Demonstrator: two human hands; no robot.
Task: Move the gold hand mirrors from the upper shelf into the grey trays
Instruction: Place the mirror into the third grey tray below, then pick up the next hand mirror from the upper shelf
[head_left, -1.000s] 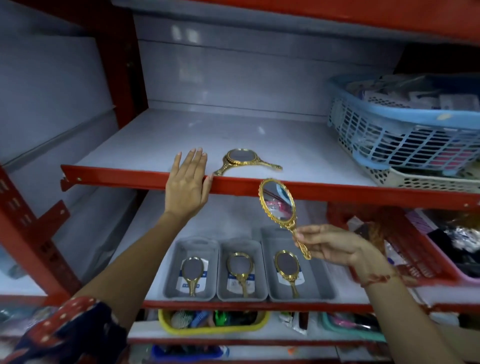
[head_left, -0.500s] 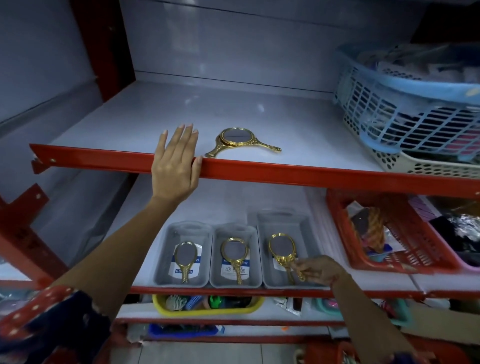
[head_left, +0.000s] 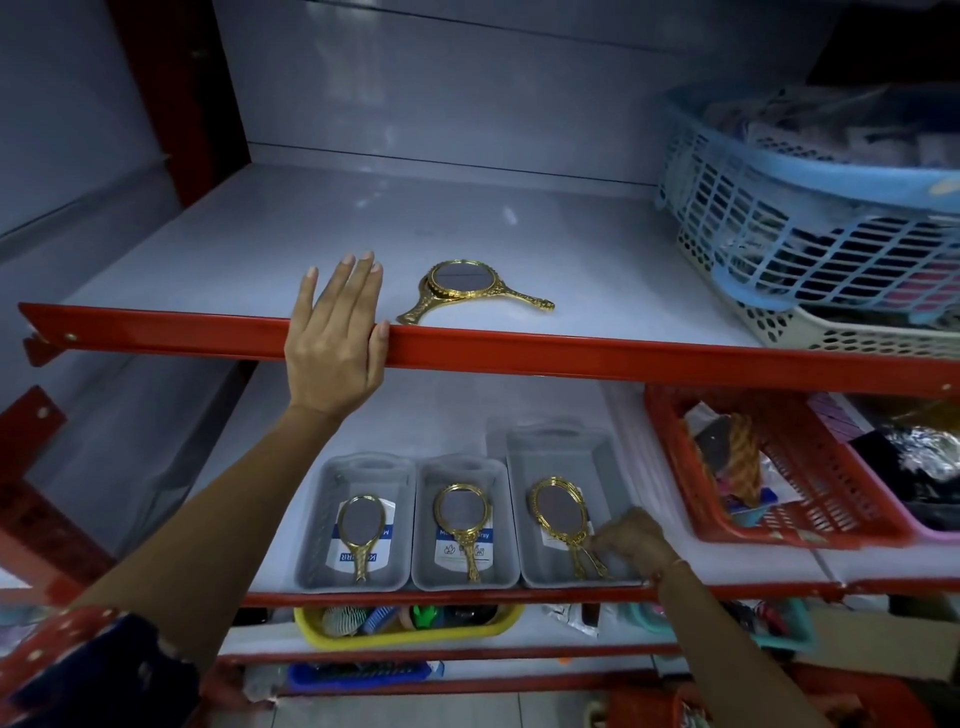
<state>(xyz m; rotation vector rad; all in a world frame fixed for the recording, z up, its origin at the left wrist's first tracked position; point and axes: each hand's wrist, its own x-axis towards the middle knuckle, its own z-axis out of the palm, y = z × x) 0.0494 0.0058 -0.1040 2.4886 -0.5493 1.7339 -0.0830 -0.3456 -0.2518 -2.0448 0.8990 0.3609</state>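
Two gold hand mirrors (head_left: 462, 283) lie stacked near the front of the upper shelf, their handles pointing left and right. My left hand (head_left: 335, 343) rests flat over the shelf's red front edge (head_left: 623, 358), just left of them, holding nothing. On the lower shelf stand three grey trays. The left tray (head_left: 363, 470) and the middle tray (head_left: 462, 467) each hold one gold mirror. In the right tray (head_left: 558, 447) lies a gold mirror (head_left: 558, 506) with a second handle showing beneath it. My right hand (head_left: 631, 538) pinches its handle.
A blue basket (head_left: 810, 208) sits on a cream basket (head_left: 841, 332) at the right of the upper shelf. A red basket (head_left: 779, 493) full of goods stands right of the grey trays. A yellow tray (head_left: 405, 631) with combs lies one shelf below.
My right hand has carried a gold mirror down from in front of the upper shelf and laid it in the right grey tray. My left hand has stayed on the shelf edge.
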